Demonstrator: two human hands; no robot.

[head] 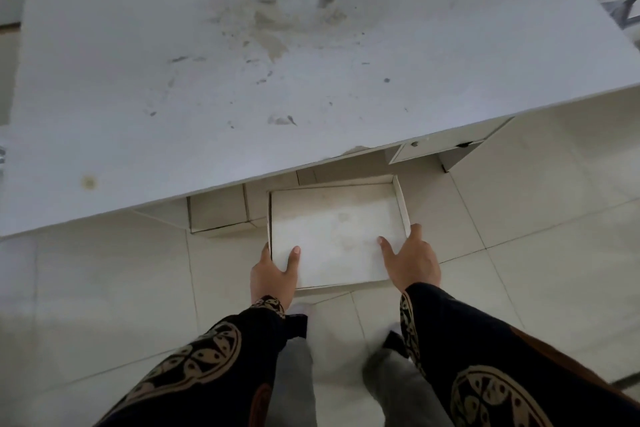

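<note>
A: Position of the drawer (337, 232)?

B: Shallow, white, bottom face up. It sits out in front of the near edge of the white surface (242, 80), above the tiled floor (519, 218). Its far end reaches under that edge and its near end is at the person's hands. It lies slightly askew to the edge. Can't tell whether it is still on its runners.

A: Left grip (273, 270)?

B: At the near left corner. The thumb lies flat on the inside bottom and the fingers go round the outside of the left wall, mostly hidden. The wall is pinched between them.

A: Right grip (410, 258)?

B: Near right corner, mirrored. The thumb is on the inside bottom and the fingers run along the outside of the right wall, with one fingertip showing above the rim. It is closed on the wall, not loose.

A: Anything else?

B: Grey-brown stains (273, 21) mark the middle of the surface. A small drawer front with a knob (415, 149) is under its right part, and box-like compartments (218, 211) are under its left. Both forearms wear dark sleeves (207, 350) with a gold pattern.
</note>
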